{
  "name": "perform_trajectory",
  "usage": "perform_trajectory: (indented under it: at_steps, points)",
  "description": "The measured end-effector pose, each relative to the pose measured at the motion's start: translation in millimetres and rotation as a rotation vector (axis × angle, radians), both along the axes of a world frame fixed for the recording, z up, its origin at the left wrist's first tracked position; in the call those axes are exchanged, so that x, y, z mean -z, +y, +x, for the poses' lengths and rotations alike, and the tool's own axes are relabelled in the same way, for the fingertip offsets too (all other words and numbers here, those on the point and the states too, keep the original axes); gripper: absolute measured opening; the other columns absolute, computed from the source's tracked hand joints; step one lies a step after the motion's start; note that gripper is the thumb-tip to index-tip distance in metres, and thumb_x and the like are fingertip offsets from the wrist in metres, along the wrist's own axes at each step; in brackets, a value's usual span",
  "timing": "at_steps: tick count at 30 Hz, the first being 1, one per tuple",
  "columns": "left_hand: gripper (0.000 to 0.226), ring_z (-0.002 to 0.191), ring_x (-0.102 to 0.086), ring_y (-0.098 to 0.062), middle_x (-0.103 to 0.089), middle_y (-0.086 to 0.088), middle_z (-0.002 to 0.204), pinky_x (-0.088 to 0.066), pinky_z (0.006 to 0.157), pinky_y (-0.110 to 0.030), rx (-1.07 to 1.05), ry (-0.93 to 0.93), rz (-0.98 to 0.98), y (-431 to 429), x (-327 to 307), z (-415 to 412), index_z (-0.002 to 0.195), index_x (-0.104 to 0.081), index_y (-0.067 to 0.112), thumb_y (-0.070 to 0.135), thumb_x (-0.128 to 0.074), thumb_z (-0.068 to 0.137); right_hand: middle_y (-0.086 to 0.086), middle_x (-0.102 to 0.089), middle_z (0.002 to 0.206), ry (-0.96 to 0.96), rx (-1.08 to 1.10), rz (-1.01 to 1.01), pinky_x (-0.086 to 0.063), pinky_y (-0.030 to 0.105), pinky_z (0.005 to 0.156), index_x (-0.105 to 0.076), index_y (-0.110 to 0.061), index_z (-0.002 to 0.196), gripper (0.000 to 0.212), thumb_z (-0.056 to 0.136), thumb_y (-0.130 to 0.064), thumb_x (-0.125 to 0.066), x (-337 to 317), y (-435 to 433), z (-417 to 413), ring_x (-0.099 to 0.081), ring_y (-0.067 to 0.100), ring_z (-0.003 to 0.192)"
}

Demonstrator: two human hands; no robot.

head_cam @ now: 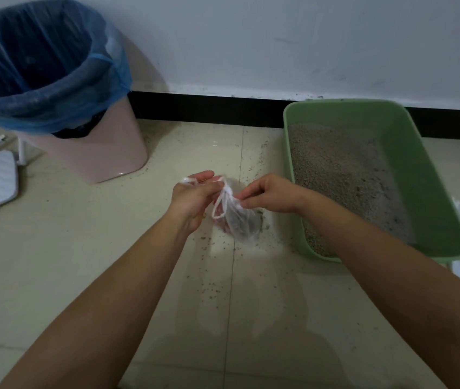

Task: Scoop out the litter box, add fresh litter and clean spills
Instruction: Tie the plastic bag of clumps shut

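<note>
In the middle of the frame a small see-through bag (235,220) hangs between two hands. It is thin and crinkly, with dark and reddish stuff inside (too blurry to say what). Its white handles are bunched together at the top.

The left hand (195,197) has its fingers curled around one handle, and a white loop sticks out past the knuckles. The right hand (268,195) pinches the top of the bag with its fingertips, and the other fingers are bent in.

Under the bag, little gray grains (217,287) lie scattered on the pale tile floor (82,248), going down toward the bottom of the frame.

On the right sits a green litter box (419,175), close to the right arm. Gray litter (344,175) fills its bottom, and the top looks bumpy.

In the upper left stands a pink trash bin (102,153) with a blue bag liner (54,113) folded over its rim. Behind both, a black strip (209,108) runs along the bottom of the white wall (279,37).
</note>
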State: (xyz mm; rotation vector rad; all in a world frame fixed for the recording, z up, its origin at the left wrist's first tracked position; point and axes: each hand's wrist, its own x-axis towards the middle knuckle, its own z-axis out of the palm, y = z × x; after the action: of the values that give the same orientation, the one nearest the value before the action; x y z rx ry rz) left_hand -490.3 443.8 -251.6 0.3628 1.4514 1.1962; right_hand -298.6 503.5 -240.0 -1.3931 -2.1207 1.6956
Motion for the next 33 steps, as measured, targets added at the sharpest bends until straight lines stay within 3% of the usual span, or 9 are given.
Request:
perform_trajectory:
  at_steps: [3, 10, 15, 19, 24, 28, 33]
  points:
    - [0.032, 0.088, -0.073, -0.026, -0.071, -0.013, 0.103, -0.059, 0.079, -0.035, 0.007, 0.057, -0.022, -4, 5, -5, 0.105, -0.065, 0.008, -0.004, -0.076, 0.077, -0.010, -0.073, 0.099, -0.034, -0.014, -0.013, -0.052, 0.014, 0.077, -0.077, -0.020, 0.106, 0.021, 0.085, -0.017, -0.074, -1, 1, 1, -0.066, 0.008, 0.094]
    - [0.028, 0.089, -0.071, -0.026, -0.073, -0.012, 0.102, -0.056, 0.073, -0.031, 0.047, 0.056, -0.035, -18, 7, -10, 0.104, -0.064, 0.010, -0.001, -0.075, 0.080, -0.003, -0.070, 0.088, -0.027, 0.119, 0.075, -0.048, 0.006, 0.060, -0.074, -0.015, 0.107, 0.018, 0.089, -0.014, -0.071, 4, 0, -4, -0.065, 0.007, 0.079]
    - [0.025, 0.092, -0.072, -0.030, -0.071, -0.019, 0.102, -0.058, 0.081, -0.034, 0.055, 0.006, 0.021, -20, 7, -2, 0.103, -0.063, 0.003, -0.008, -0.071, 0.081, -0.005, -0.067, 0.095, 0.041, 0.163, 0.124, -0.052, 0.021, 0.080, -0.069, -0.021, 0.115, 0.023, 0.092, -0.021, -0.068, 6, 0, -7, -0.065, 0.010, 0.088]
    - [0.024, 0.093, -0.072, -0.033, -0.072, -0.019, 0.101, -0.058, 0.085, -0.040, 0.117, 0.092, 0.072, -18, 4, 2, 0.102, -0.063, 0.001, -0.004, -0.072, 0.081, -0.005, -0.068, 0.102, 0.060, 0.063, 0.056, -0.048, 0.019, 0.076, -0.064, -0.024, 0.125, 0.031, 0.094, -0.025, -0.065, 3, -2, -7, -0.066, 0.007, 0.091]
    - [0.019, 0.088, -0.072, -0.033, -0.072, -0.021, 0.097, -0.059, 0.082, -0.040, 0.097, 0.123, 0.089, -19, -4, 4, 0.096, -0.064, 0.000, -0.005, -0.073, 0.080, -0.008, -0.070, 0.087, 0.006, 0.112, 0.195, -0.052, 0.027, 0.071, -0.072, -0.024, 0.097, 0.008, 0.091, -0.029, -0.068, 3, -3, -9, -0.068, 0.011, 0.082]
    - [0.020, 0.090, -0.072, -0.035, -0.071, -0.024, 0.099, -0.059, 0.083, -0.039, 0.094, 0.100, 0.114, -19, -6, 0, 0.099, -0.063, -0.006, -0.005, -0.072, 0.081, -0.007, -0.062, 0.091, -0.109, 0.034, 0.410, -0.053, 0.032, 0.079, -0.065, -0.016, 0.109, 0.018, 0.098, -0.027, -0.056, -3, -5, -13, -0.062, 0.013, 0.086]
    - [0.012, 0.090, -0.071, -0.037, -0.070, -0.026, 0.098, -0.059, 0.083, -0.038, 0.102, 0.110, 0.126, -19, -10, -2, 0.091, -0.063, -0.003, -0.008, -0.070, 0.082, -0.007, -0.062, 0.105, -0.062, -0.019, 0.323, -0.053, 0.034, 0.086, -0.059, -0.025, 0.128, 0.034, 0.096, -0.038, -0.058, -6, -5, -15, -0.063, 0.014, 0.096]
